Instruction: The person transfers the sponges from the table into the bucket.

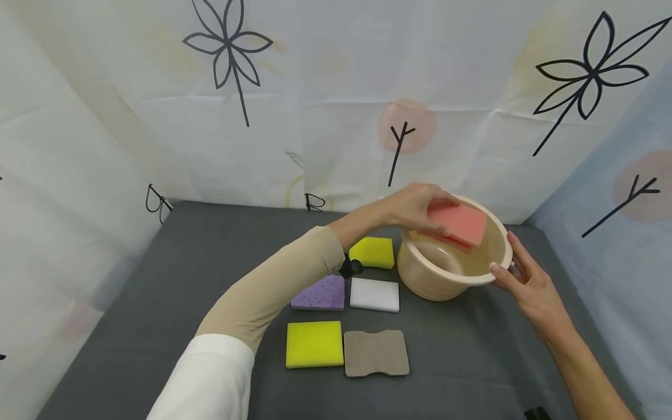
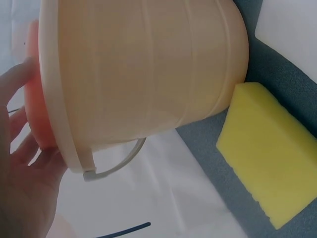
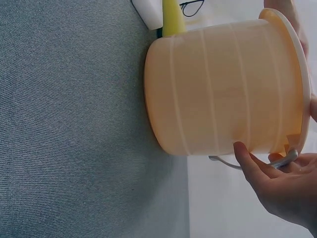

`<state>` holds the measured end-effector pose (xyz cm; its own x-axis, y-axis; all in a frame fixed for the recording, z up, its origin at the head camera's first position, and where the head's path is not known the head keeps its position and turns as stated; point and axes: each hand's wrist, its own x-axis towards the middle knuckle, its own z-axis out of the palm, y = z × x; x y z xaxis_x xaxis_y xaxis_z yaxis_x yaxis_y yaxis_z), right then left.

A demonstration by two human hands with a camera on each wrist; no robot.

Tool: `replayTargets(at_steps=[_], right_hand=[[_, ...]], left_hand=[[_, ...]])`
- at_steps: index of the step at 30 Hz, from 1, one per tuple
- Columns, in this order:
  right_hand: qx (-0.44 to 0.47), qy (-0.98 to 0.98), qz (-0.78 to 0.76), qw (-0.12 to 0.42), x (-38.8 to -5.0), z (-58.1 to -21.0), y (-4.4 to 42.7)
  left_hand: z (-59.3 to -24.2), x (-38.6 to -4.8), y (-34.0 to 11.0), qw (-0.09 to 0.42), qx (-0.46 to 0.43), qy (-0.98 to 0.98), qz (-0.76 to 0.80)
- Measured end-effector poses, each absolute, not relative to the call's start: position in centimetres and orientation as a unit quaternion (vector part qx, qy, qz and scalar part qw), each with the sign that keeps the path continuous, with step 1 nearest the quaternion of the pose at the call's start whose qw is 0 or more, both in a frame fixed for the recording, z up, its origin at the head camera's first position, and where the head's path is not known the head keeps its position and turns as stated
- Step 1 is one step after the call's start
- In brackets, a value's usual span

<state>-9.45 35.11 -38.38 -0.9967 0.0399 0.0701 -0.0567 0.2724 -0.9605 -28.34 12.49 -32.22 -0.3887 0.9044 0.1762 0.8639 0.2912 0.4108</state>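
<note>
The pink sponge (image 1: 464, 221) tilts in the mouth of the cream bucket (image 1: 422, 279), pinched by my left grip (image 1: 420, 205), open room left toward the near edge. My right grip (image 1: 532, 289) clasps the bucket's right edge, thumb over it. A yellow sponge (image 1: 375, 252) and a white sponge (image 1: 375, 294) lie just left on the counter (image 1: 236, 233).

Dark grey tabletop (image 1: 231, 245)
On it are set a cream bucket (image 1: 427, 273), two yellow sponges (image 1: 314, 344), a purple sponge (image 1: 321, 293), a white block (image 1: 375, 294) and a taupe pad (image 1: 376, 353).
</note>
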Motion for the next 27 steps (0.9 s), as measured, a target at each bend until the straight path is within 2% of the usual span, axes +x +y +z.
replayTargets(at_steps=[9, 19, 27], right_hand=[[-0.002, -0.821, 0.57, 0.044, -9.4, -38.3, 34.9], [0.003, -0.809, 0.586, 0.035, -9.7, -38.3, 34.7], [0.001, -0.795, 0.605, 0.045, -9.5, -38.5, 34.7]], left_hand=[[-32.9, -28.2, 13.4, 0.031, 0.56, 0.8, 0.215], [-33.6, -28.1, 14.1, 0.082, 0.551, 0.803, 0.211], [-34.1, -28.0, 15.2, 0.046, 0.584, 0.793, 0.168]])
